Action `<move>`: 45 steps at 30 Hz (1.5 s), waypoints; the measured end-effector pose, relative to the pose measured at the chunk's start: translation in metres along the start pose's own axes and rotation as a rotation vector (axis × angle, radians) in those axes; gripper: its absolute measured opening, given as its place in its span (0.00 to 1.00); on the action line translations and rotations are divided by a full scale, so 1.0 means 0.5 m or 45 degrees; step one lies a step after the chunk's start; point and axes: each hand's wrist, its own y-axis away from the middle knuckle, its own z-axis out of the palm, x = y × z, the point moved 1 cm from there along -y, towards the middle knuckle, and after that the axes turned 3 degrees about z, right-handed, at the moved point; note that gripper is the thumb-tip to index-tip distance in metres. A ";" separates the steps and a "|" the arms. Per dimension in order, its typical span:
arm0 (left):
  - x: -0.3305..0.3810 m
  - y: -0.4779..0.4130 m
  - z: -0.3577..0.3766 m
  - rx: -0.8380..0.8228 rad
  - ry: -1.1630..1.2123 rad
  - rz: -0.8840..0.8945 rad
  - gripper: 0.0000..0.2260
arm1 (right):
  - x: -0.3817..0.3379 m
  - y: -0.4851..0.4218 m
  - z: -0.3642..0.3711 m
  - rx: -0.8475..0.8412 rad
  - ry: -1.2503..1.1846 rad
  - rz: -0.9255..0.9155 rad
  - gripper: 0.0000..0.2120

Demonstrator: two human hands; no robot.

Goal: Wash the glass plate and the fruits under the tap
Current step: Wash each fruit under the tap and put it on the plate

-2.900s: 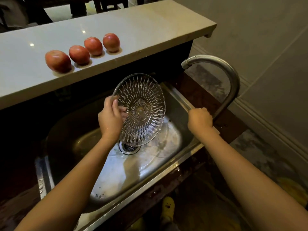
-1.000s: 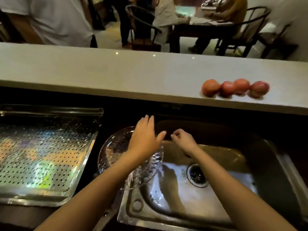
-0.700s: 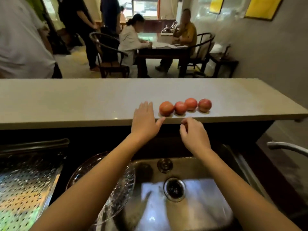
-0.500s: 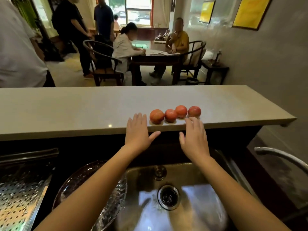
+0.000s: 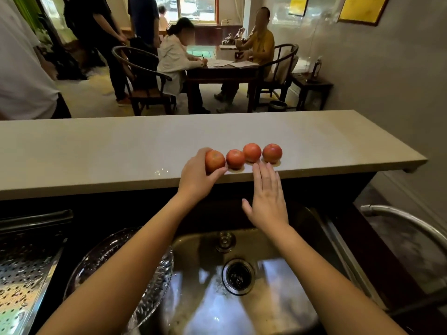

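Your left hand (image 5: 197, 176) grips the end fruit; your right hand (image 5: 268, 198) is spread open.
The four round red-orange fruits (image 5: 235, 158) line the pale stone worktop (image 5: 96, 151) behind the steel sink (image 5: 285, 252), row running sideways; the right hand's fingertips nearly reach it.

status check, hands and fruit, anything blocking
Left hand gripping leftmost fruit on counter. Right hand open, empty. Glass plate at sink edge. Nothing blocking.

Pale stone counter (image 5: 96, 151) carries four red fruits (image 5: 251, 152) in a row near its front edge.
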 end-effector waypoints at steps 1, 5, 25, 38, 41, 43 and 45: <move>0.000 0.004 -0.002 0.007 0.025 0.010 0.25 | 0.001 0.000 0.000 -0.007 0.003 -0.005 0.43; 0.009 0.033 -0.012 0.022 0.155 0.024 0.24 | 0.005 0.002 -0.001 -0.039 -0.005 -0.023 0.44; 0.170 0.200 0.340 -0.775 0.803 -0.147 0.25 | 0.314 0.292 -0.054 -0.309 -0.246 0.698 0.14; 0.162 0.229 0.549 -0.886 0.890 -0.241 0.25 | 0.326 0.366 0.011 -0.446 -0.167 1.072 0.13; 0.155 0.227 0.560 -0.875 0.893 -0.272 0.25 | 0.321 0.378 0.018 -0.359 -0.245 1.066 0.13; 0.152 0.226 0.564 -0.871 0.902 -0.289 0.26 | 0.318 0.383 0.021 -0.305 -0.283 1.041 0.13; 0.152 0.225 0.566 -0.867 0.897 -0.294 0.26 | 0.319 0.384 0.025 -0.287 -0.302 1.022 0.13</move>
